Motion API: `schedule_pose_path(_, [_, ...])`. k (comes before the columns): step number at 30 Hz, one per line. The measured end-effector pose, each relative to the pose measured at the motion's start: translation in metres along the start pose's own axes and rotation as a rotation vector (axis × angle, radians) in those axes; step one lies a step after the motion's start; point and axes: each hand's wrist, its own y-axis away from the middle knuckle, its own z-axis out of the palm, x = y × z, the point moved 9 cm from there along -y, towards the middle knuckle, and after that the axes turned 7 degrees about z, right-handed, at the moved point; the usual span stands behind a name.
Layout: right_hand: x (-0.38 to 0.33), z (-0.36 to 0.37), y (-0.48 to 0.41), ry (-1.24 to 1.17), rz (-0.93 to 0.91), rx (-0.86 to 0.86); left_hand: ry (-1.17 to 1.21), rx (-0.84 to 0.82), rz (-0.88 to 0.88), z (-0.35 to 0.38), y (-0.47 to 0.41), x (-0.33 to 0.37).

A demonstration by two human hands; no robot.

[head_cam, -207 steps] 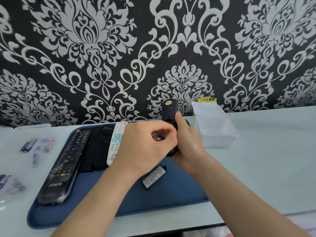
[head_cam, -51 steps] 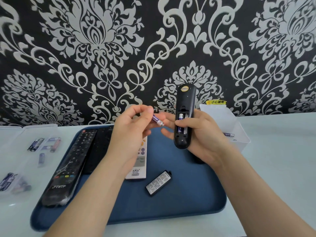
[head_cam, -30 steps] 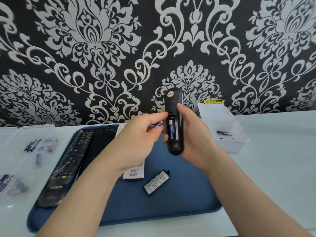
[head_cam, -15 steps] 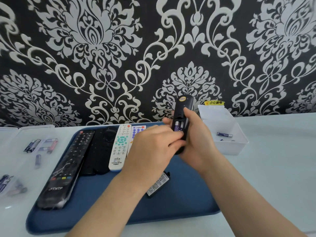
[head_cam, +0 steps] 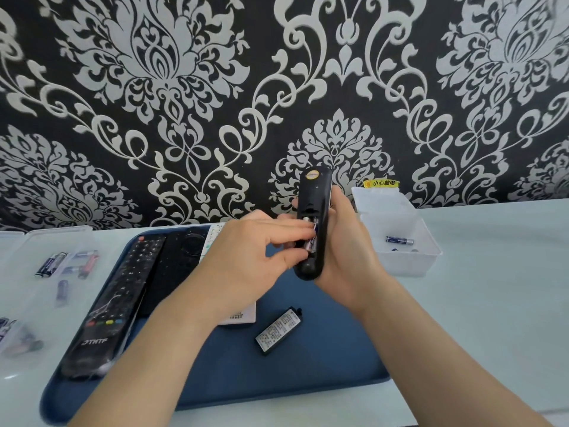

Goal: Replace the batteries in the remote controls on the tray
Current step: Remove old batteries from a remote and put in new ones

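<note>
**A:** Head view: where's the remote?

**B:** The black remote point(head_cam: 312, 192) stands upright above the far part of the tray point(head_cam: 308, 371), with its back towards us. The right hand point(head_cam: 348, 241) is wrapped round its lower body.

**A:** And the left hand point(head_cam: 246, 260)?

**B:** Its fingertips are pinched on a battery point(head_cam: 311, 241) in the open bay.

**A:** How will they handle?

**B:** The remote is probably light, stiff and slick, so clasp its sides. The battery is small and rolls, so hold it by the barrel.
</note>
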Motion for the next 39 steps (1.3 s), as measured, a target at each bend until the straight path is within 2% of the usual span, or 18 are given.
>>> schedule_pose_path(4, [0.003, 0.004, 0.001, 0.027, -0.01, -0.016, 0.008, 0.079, -0.036, -0.008, 0.0, -0.003])
schedule_pose_path(9, [0.012, 0.007, -0.003, 0.034, -0.011, -0.018, -0.162, 0.24, -0.023, -0.011, 0.002, 0.001])
schedule_pose_path(13, [0.022, 0.003, -0.004, 0.083, 0.023, 0.029, -0.002, 0.261, -0.237, -0.005, 0.005, -0.019])
schedule_pose_path(15, [0.03, 0.003, -0.005, 0.076, 0.071, 0.023, -0.066, 0.263, -0.266, -0.005, 0.005, -0.023])
schedule_pose_path(18, [0.036, 0.011, -0.002, 0.024, 0.146, -0.07, -0.079, 0.221, -0.269, -0.003, 0.002, -0.027])
schedule_pose_path(21, [0.022, 0.022, 0.003, 0.025, 0.128, -0.202, 0.147, 0.204, -0.287, -0.007, 0.003, -0.032])
schedule_pose_path(22, [0.014, 0.022, 0.003, 0.01, 0.115, -0.222, 0.152, 0.225, -0.257, -0.016, 0.002, -0.03])
schedule_pose_path(24, [0.002, 0.019, 0.004, -0.049, 0.085, -0.228, 0.014, 0.248, -0.15, -0.037, 0.002, -0.018])
schedule_pose_path(26, [-0.01, 0.01, 0.003, -0.061, 0.035, -0.183, -0.139, 0.112, -0.035, -0.04, 0.002, -0.004])
schedule_pose_path(30, [-0.012, 0.003, 0.004, 0.041, -0.004, -0.147, -0.415, -0.562, -0.067, 0.025, 0.025, -0.014])
schedule_pose_path(32, [-0.007, 0.003, 0.005, 0.06, 0.013, -0.152, -0.499, -0.75, -0.063, 0.053, 0.038, -0.022])
schedule_pose_path(34, [-0.004, 0.002, 0.004, 0.035, 0.016, -0.139, -0.521, -0.788, -0.052, 0.065, 0.041, -0.026])
schedule_pose_path(39, [-0.004, -0.004, 0.0, -0.017, 0.065, -0.094, -0.493, -0.729, -0.067, 0.067, 0.036, -0.03])
